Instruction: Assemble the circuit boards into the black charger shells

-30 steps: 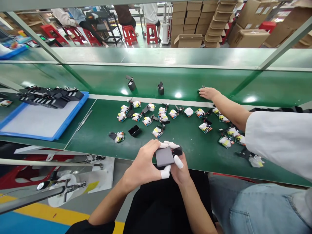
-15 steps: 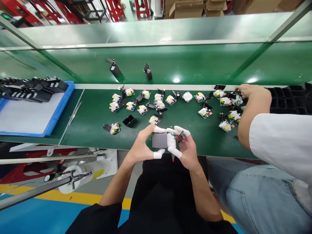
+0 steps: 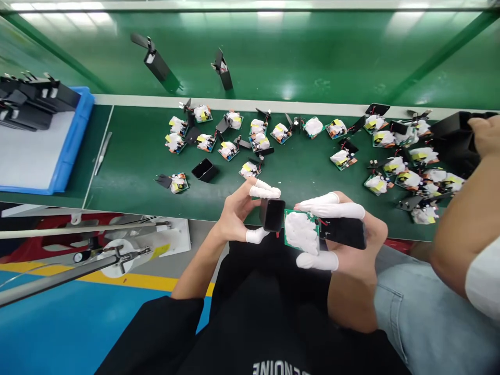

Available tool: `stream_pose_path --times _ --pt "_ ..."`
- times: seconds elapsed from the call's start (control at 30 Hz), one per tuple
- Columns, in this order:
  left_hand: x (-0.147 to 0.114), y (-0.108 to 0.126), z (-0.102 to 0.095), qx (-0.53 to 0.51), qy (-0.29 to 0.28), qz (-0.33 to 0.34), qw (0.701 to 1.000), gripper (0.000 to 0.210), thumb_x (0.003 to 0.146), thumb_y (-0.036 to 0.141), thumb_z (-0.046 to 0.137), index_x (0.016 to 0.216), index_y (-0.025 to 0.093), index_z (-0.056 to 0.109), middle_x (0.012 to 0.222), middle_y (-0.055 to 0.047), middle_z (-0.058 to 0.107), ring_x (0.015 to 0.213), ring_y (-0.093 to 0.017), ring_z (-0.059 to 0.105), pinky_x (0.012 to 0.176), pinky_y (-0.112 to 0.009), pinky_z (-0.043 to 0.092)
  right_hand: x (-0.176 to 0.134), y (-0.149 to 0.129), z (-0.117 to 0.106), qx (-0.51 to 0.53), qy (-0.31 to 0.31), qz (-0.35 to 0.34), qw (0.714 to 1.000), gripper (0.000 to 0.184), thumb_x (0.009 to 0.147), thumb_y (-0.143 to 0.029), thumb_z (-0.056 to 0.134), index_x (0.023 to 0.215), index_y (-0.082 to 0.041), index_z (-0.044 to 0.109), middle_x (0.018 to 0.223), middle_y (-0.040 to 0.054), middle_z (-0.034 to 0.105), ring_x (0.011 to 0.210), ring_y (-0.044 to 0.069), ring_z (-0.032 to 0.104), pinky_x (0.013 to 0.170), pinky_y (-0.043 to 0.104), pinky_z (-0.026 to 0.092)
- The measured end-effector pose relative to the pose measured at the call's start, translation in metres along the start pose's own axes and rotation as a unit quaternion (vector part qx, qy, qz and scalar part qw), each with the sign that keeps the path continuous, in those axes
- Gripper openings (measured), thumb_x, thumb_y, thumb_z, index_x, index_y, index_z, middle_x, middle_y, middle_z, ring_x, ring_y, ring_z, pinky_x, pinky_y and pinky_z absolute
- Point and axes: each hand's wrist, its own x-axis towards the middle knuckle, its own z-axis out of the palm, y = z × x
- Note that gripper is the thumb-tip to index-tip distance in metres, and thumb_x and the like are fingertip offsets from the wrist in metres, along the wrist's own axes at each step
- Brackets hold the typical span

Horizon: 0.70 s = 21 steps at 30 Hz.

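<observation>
Between thumb and fingers, my left hand (image 3: 238, 213) grips a black plastic case (image 3: 272, 214), its open end turned to the right. White finger cots cover the fingertips of both hands. My right hand (image 3: 351, 234) is closed on a green circuit board (image 3: 301, 232) coated with white putty-like filler. A flat black cover (image 3: 344, 232) hangs by red wires from the board and lies against the right palm. Board and case are apart, with a narrow gap between them, just above the bench's front edge.
Several similar filled boards (image 3: 250, 169) lie across the green bench (image 3: 148, 156). An empty black case (image 3: 205, 170) and a knife-like tool (image 3: 102, 152) lie left. A blue tray (image 3: 74, 140) holds assembled units. On the right, a co-worker's hand (image 3: 486, 135) touches black cases.
The board has come out of the case in my left hand and moved right with my right hand. My view tilted downward. The co-worker's hand shifted right, to the black cases.
</observation>
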Motion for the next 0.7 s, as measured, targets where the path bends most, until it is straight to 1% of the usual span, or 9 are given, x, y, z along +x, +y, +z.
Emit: stream_pose_path --times 0.1,0.17,0.23,0.37,0.43,0.6,0.7 --pt "0.002 -0.001 0.004 -0.028 -0.010 0.025 0.999 0.072 0.074 0.036 0.102 0.140 0.026 0.075 0.130 -0.013 0.071 0.124 -0.034 0.077 0.099 -0.044 0.074 0.003 -0.004 0.006 0.001 0.014 -0.001 1.000 0.068 0.068 -0.039 0.112 0.130 -0.030 0.085 0.111 0.0111 0.087 0.089 0.032 0.082 0.070 0.049 0.071" --pt "0.004 -0.002 0.006 -0.038 -0.012 0.039 0.998 0.075 0.071 0.035 0.104 0.140 0.026 0.075 0.129 -0.013 0.071 0.123 -0.034 0.077 0.098 -0.043 0.074 0.003 -0.006 0.009 -0.011 0.008 -0.007 1.000 0.074 0.062 -0.035 0.114 0.129 -0.029 0.085 0.109 0.0098 0.086 0.088 0.031 0.082 0.068 0.046 0.070" --pt "0.005 -0.002 0.008 -0.037 -0.015 0.037 0.999 0.076 0.071 0.033 0.104 0.141 0.028 0.075 0.129 -0.013 0.071 0.123 -0.034 0.077 0.097 -0.042 0.074 0.003 -0.007 0.010 -0.040 -0.002 -0.009 0.999 0.078 0.058 -0.032 0.116 0.130 -0.030 0.084 0.110 0.0080 0.087 0.088 0.030 0.082 0.068 0.045 0.070" --pt "0.006 -0.001 0.010 -0.046 -0.026 0.041 0.998 0.078 0.071 0.028 0.103 0.143 0.028 0.074 0.130 -0.014 0.070 0.126 -0.034 0.076 0.097 -0.043 0.074 0.002 -0.009 0.010 -0.101 -0.011 -0.003 0.995 0.074 0.064 -0.036 0.113 0.131 -0.036 0.082 0.111 0.0059 0.087 0.087 0.030 0.082 0.068 0.045 0.069" --pt "0.007 0.000 0.010 -0.053 -0.029 0.048 0.997 0.079 0.071 0.027 0.103 0.144 0.027 0.074 0.131 -0.014 0.069 0.127 -0.035 0.075 0.098 -0.043 0.074 0.001 -0.009 0.009 -0.116 -0.019 -0.007 0.993 0.074 0.067 -0.034 0.112 0.134 -0.037 0.081 0.112 0.0061 0.087 0.087 0.030 0.082 0.068 0.045 0.069" --pt "0.008 0.001 0.008 -0.031 -0.037 0.043 0.998 0.079 0.070 0.036 0.106 0.142 0.027 0.075 0.132 -0.014 0.070 0.126 -0.034 0.076 0.096 -0.040 0.073 0.000 -0.012 0.009 -0.147 -0.038 -0.029 0.988 0.074 0.070 -0.030 0.110 0.137 -0.036 0.079 0.116 0.0077 0.087 0.092 0.031 0.084 0.072 0.045 0.071" --pt "0.007 0.001 0.009 -0.034 -0.035 0.040 0.998 0.076 0.071 0.035 0.104 0.141 0.027 0.075 0.133 -0.014 0.070 0.125 -0.033 0.076 0.097 -0.039 0.072 0.000 -0.014 0.010 -0.153 -0.047 -0.034 0.986 0.073 0.073 -0.029 0.109 0.139 -0.036 0.078 0.119 0.0076 0.087 0.095 0.031 0.084 0.073 0.045 0.072"
